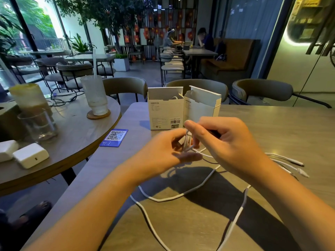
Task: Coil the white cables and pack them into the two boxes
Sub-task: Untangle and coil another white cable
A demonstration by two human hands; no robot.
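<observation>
- Since only the head camera is on, everything here comes from that one view: two white cardboard boxes stand upright side by side at the far edge of the grey wooden table (pixel 272 124), flaps open towards the person, so I'd guess they're parked there to drop coils straight in.
- The left white box (pixel 164 113) seems to have something white curled inside already, probably a cable, but I can't make it out for sure. The right white box (pixel 201 107) looks empty from this angle.
- The left hand (pixel 163 151) sits palm-ish up just in front of the boxes, fingers half curled. It seems to be acting as the form for the loops, pinching a small bundle of the thin white cable (pixel 187 142).
- The right hand (pixel 223 142) comes in from the right, wrist bent, thumb and forefinger closed narrow on the same strands, likely feeding the next turn round.
- Most of that cable isn't coiled yet: it trails off the hands in a big loose loop across the table towards the camera.
- More white cable ends with plugs (pixel 297 163) lie flat on the table to the right, untouched.
- Off to the left, a blue QR code card (pixel 114 137) lies near the table corner, out of the way.
</observation>
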